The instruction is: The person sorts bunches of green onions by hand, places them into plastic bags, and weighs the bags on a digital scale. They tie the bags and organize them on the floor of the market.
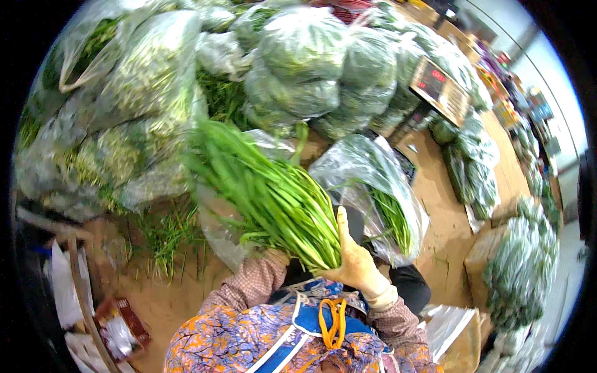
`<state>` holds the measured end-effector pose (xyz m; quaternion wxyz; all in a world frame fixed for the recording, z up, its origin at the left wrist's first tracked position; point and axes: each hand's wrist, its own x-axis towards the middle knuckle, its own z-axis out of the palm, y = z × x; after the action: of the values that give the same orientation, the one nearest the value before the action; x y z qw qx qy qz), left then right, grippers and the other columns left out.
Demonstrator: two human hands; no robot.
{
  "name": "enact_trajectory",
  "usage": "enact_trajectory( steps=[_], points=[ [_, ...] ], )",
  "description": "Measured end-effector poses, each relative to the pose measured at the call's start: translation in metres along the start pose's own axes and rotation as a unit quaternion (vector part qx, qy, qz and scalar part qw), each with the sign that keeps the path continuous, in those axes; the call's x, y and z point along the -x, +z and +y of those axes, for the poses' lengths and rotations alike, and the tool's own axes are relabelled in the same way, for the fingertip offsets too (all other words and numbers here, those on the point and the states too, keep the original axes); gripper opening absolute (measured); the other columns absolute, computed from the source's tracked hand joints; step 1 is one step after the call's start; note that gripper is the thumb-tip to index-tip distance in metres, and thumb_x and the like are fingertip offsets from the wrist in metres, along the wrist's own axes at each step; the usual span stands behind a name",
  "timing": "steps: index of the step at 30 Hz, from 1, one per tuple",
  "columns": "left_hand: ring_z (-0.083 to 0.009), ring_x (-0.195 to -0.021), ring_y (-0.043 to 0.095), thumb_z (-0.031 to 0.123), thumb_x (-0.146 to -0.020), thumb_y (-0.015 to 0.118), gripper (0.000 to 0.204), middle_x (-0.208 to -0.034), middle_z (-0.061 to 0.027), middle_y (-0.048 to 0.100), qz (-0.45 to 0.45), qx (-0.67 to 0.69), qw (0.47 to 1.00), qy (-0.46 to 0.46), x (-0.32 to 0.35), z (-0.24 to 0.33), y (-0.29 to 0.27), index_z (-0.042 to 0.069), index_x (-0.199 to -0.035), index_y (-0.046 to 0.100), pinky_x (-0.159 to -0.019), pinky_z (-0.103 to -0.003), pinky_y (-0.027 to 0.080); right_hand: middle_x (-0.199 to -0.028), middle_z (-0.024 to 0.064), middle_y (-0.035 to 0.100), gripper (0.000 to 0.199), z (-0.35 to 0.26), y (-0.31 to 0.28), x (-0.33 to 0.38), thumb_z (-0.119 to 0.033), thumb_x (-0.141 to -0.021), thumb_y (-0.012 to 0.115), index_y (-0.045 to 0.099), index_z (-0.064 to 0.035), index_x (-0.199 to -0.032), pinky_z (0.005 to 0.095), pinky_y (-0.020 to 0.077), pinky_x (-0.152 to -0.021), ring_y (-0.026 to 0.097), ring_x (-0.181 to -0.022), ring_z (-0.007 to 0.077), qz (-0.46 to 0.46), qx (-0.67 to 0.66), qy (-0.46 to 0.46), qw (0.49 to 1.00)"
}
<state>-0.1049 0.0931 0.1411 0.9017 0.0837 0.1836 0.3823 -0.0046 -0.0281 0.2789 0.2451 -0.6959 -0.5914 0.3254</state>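
Note:
A large bunch of long-stemmed leafy greens [273,199] is held slantwise in front of me, pale stalk ends toward me, leaf tips blurred at the far left. My left forearm reaches beneath it; the bunch rests on my left hand, whose fingers it hides. At the stalk ends is my right hand [357,264] in a pale glove, its palm against them, thumb and fingers spread apart. Just right of the bunch, a clear plastic bag [354,165] has more long greens [392,217] inside. Another clear plastic sheet or bag [217,233] lies partly under the bunch.
Filled bags of greens [301,56] are piled along the far side and left [149,81]. A scale display [440,90] stands on a post at the back right. More bagged greens [519,270] lie right. Loose greens [165,233] and a dark red crate [127,329] are at left.

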Motion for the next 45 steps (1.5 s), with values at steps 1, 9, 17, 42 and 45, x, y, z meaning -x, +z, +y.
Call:
enact_trajectory(
  steps=[1,9,17,42,45],
  points=[
    [-0.0232,-0.09,0.057,0.058,-0.078,0.053,0.059,-0.106,-0.0143,0.059,-0.01,-0.016,1.0,-0.003,-0.003,-0.006,0.006,0.008,-0.109,0.058,-0.08,-0.036,0.045,-0.133,0.029,0.032,0.129,0.005,-0.004,0.001,-0.025,-0.05,0.084,-0.007,0.007,-0.136,0.0319,0.0391,-0.094,0.046,-0.116,0.0341,-0.01,-0.022,0.017,1.0],
    [-0.0216,-0.088,0.057,0.053,-0.079,0.053,0.054,-0.103,-0.0128,0.06,-0.051,-0.166,0.985,-0.004,-0.036,-0.027,0.05,0.007,-0.107,0.058,-0.078,-0.035,0.045,-0.127,0.0221,0.044,0.117,0.032,0.006,-0.001,-0.028,-0.054,0.082,0.007,-0.0003,-0.14,0.0347,0.0445,-0.088,0.052,-0.111,0.0317,0.275,-0.049,-0.086,0.956],
    [-0.0201,-0.087,0.057,0.049,-0.08,0.054,0.049,-0.101,-0.0113,0.061,-0.026,-0.349,0.937,0.018,-0.073,-0.008,0.06,0.007,-0.105,0.059,-0.077,-0.033,0.045,-0.107,0.016,0.059,0.079,0.061,-0.034,-0.002,-0.014,-0.061,0.075,0.037,-0.0068,-0.13,0.0336,0.0485,-0.078,0.061,-0.094,0.0299,0.383,-0.008,-0.101,0.918],
    [-0.0153,-0.082,0.057,0.036,-0.083,0.056,0.035,-0.093,-0.0068,0.063,-0.055,-0.582,0.809,0.059,-0.221,0.05,0.088,0.006,-0.1,0.062,-0.072,-0.028,0.044,-0.112,0.0173,0.057,0.081,0.216,-0.057,-0.051,-0.024,-0.067,0.075,0.032,-0.0042,-0.133,0.0324,0.0461,-0.085,0.057,-0.103,0.0276,0.238,-0.118,-0.066,0.962],
    [-0.0147,-0.082,0.057,0.035,-0.084,0.056,0.033,-0.092,-0.0062,0.063,-0.086,-0.6,0.794,0.054,-0.239,0.055,0.099,0.006,-0.099,0.062,-0.072,-0.027,0.044,-0.12,0.0184,0.051,0.056,0.273,-0.075,-0.048,-0.031,-0.074,0.064,0.046,-0.0097,-0.124,0.0358,0.0421,-0.09,0.05,-0.108,0.0323,0.316,-0.018,0.012,0.948]
  ],
)
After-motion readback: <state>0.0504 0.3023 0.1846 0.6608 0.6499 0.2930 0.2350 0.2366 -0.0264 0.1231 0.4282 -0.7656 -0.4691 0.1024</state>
